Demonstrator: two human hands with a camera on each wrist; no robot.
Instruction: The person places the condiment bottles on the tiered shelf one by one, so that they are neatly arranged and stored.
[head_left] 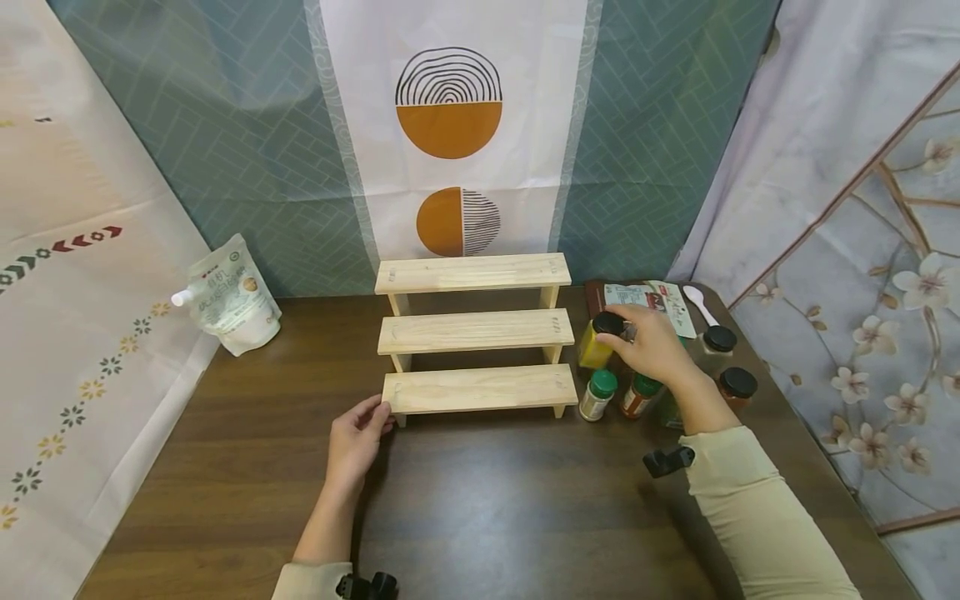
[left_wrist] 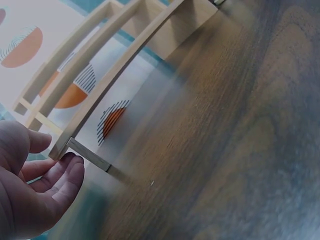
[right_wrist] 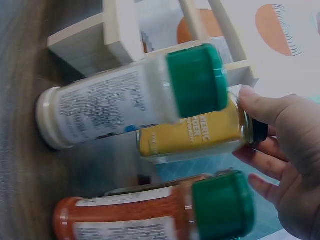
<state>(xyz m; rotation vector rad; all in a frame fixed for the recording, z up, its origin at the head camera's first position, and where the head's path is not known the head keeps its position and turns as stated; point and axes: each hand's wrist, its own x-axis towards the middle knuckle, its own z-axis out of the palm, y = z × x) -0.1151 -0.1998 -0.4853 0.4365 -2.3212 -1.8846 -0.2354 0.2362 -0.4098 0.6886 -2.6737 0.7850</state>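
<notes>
Over prob. wood tbl [head_left: 487, 500], R hand [head_left: 651, 340] grips jar [head_left: 594, 353].

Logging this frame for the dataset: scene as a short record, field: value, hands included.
left hand: holds wooden rack at lowest tier's left end
right hand: grips turmeric jar near its black lid
rack tiers: three
green-capped, right of rack: pale-filled jar, red-filled jar
other black-lidded jars: two, farther right
far left: spouted pouch
back right: packet, white spoon
</notes>
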